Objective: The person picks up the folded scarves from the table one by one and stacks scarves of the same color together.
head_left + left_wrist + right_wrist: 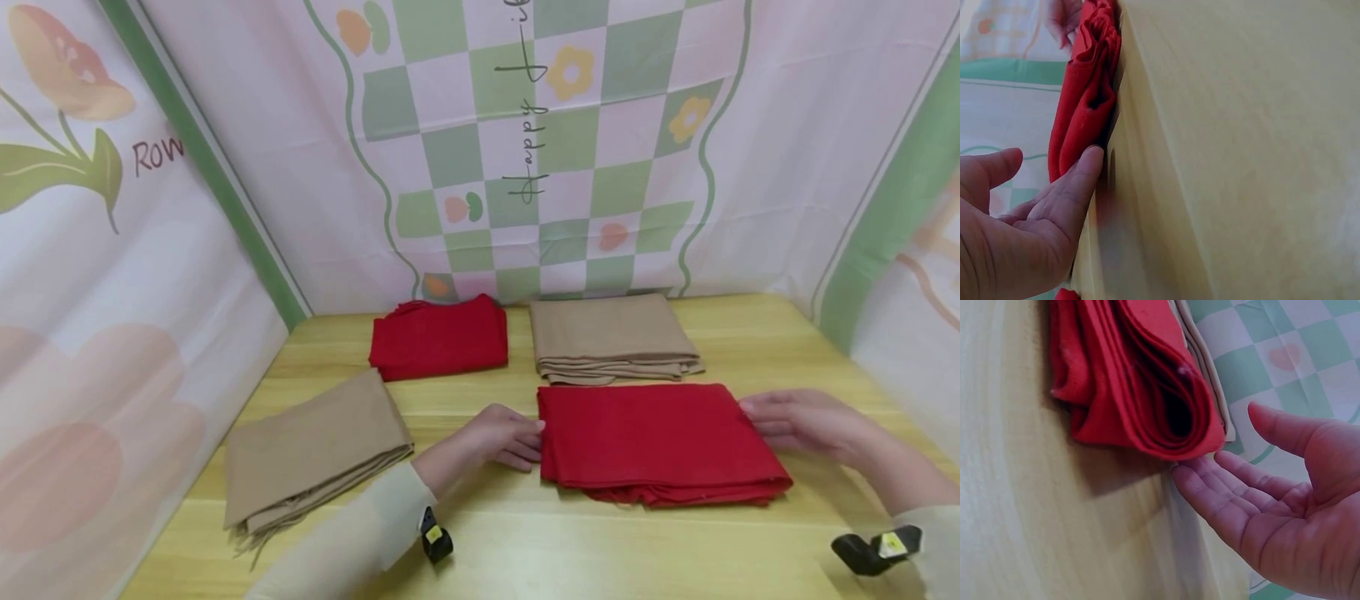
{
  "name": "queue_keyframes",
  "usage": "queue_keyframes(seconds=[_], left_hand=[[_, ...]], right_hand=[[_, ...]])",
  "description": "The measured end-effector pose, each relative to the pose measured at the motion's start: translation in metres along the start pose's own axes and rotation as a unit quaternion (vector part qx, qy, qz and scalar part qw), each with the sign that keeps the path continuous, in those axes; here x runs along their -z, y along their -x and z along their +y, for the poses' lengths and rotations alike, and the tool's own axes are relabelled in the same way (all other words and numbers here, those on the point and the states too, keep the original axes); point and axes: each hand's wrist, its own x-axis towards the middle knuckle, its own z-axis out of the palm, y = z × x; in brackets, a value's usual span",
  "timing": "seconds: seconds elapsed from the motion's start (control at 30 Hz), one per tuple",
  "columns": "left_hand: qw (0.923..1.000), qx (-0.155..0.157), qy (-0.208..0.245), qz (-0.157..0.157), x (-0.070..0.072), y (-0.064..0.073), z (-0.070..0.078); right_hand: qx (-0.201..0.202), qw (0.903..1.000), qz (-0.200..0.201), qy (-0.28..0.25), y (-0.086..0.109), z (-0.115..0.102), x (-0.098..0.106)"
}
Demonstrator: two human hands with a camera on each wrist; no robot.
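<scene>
A folded red cloth [652, 437] lies at the front right of the table, its layered folds facing the near side. At its left edge is my left hand [504, 437], fingers straight and fingertips touching the fold; the thumb stands apart in the left wrist view. My right hand [810, 423] is at the opposite edge, palm up in the right wrist view, with extended fingertips [1188, 481] at the underside of the rolled fold. Neither hand curls round the cloth.
Behind it lies a folded beige cloth [611, 333]. A smaller folded red cloth [442, 337] sits at the back left, and another beige cloth [315, 450] with a frayed edge lies at the left. Patterned curtains [300, 167] enclose the wooden table [585, 558].
</scene>
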Motion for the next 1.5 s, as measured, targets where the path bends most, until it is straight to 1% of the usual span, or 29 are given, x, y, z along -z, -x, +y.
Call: queue_keyframes(seconds=[0.07,0.13,0.27,0.33,0.43,0.5,0.6,0.73,0.8,0.87,0.97,1.0,1.1,1.27,1.37,1.5], left_hand=[[1.0,-0.003,-0.005,-0.006,0.003,0.001,0.001],[0.9999,-0.006,-0.011,-0.009,0.006,0.001,0.002],[0.9993,-0.02,-0.032,-0.003,0.015,0.003,0.003],[0.9982,-0.035,-0.048,0.011,0.02,0.004,0.004],[0.9946,-0.059,-0.075,0.041,0.029,0.004,0.006],[0.9915,-0.071,-0.09,0.062,0.034,0.005,0.007],[0.9861,-0.084,-0.113,0.088,0.042,0.006,0.01],[0.9743,-0.11,-0.152,0.124,0.054,0.008,0.013],[0.9644,-0.124,-0.182,0.146,0.061,0.009,0.014],[0.9526,-0.136,-0.214,0.168,0.068,0.01,0.016],[0.9336,-0.149,-0.259,0.198,0.078,0.011,0.019],[0.9287,-0.151,-0.269,0.205,0.081,0.011,0.02],[0.9182,-0.159,-0.287,0.222,0.091,0.011,0.023],[0.9073,-0.165,-0.292,0.253,0.107,0.009,0.027],[0.9039,-0.16,-0.284,0.277,0.118,0.008,0.028],[0.9064,-0.135,-0.261,0.304,0.134,0.005,0.03]], right_hand=[[0.011,0.9998,0.013,0.012,0.001,-0.002,0.0],[0.019,0.9991,0.035,0.016,0.002,-0.004,-0.001],[0.044,0.9952,0.087,0.005,0.003,-0.011,-0.005],[0.065,0.9915,0.112,0.011,0.003,-0.015,-0.009],[0.092,0.9843,0.144,0.046,0.001,-0.024,-0.018],[0.099,0.979,0.163,0.073,-0.001,-0.029,-0.026],[0.1,0.9726,0.186,0.096,-0.006,-0.037,-0.036],[0.105,0.9656,0.213,0.106,-0.013,-0.046,-0.049],[0.113,0.9625,0.223,0.106,-0.017,-0.05,-0.056],[0.121,0.9602,0.231,0.1,-0.02,-0.054,-0.062],[0.131,0.9598,0.233,0.085,-0.027,-0.06,-0.07],[0.134,0.9594,0.234,0.082,-0.029,-0.061,-0.072],[0.138,0.9592,0.233,0.083,-0.036,-0.065,-0.079],[0.138,0.9585,0.229,0.1,-0.047,-0.073,-0.095],[0.137,0.9595,0.223,0.105,-0.056,-0.079,-0.107],[0.14,0.9637,0.204,0.101,-0.072,-0.088,-0.122]])
